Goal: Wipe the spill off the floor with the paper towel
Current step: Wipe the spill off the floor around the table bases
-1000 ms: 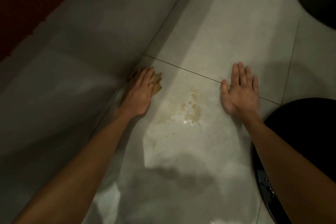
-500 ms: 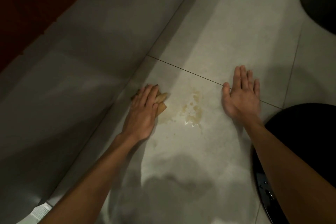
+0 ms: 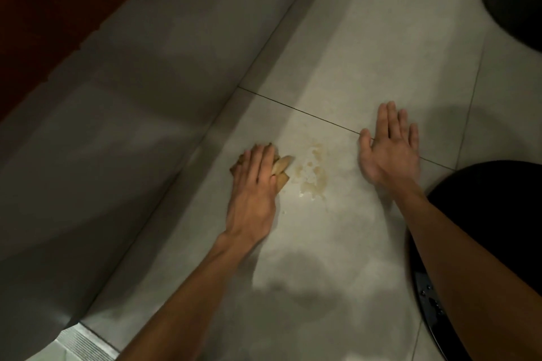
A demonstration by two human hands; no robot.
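Floor (image 3: 366, 38): pale tiles, spill (image 3: 312, 174) lying wet.
Left hand (image 3: 253, 187): pressed flat, fingers straight, on paper towel (image 3: 281, 168), just left of spill.
Right hand (image 3: 388, 149): spread flat on floor.

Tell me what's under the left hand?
A crumpled brown paper towel, pressed onto the pale floor tile by the left hand; its middle is covered.

**Paper towel lying just left of the spill**

The left hand (image 3: 255, 184) is pressing a crumpled, brown-stained paper towel (image 3: 280, 167) flat against the pale tiled floor (image 3: 352, 38), fingers straight. The yellowish spill (image 3: 312, 174) is glistening just to the right of the towel. The right hand (image 3: 388, 149) is resting palm-down on the floor beyond the spill, fingers straight. A grey wall (image 3: 146, 97) is running along the left.
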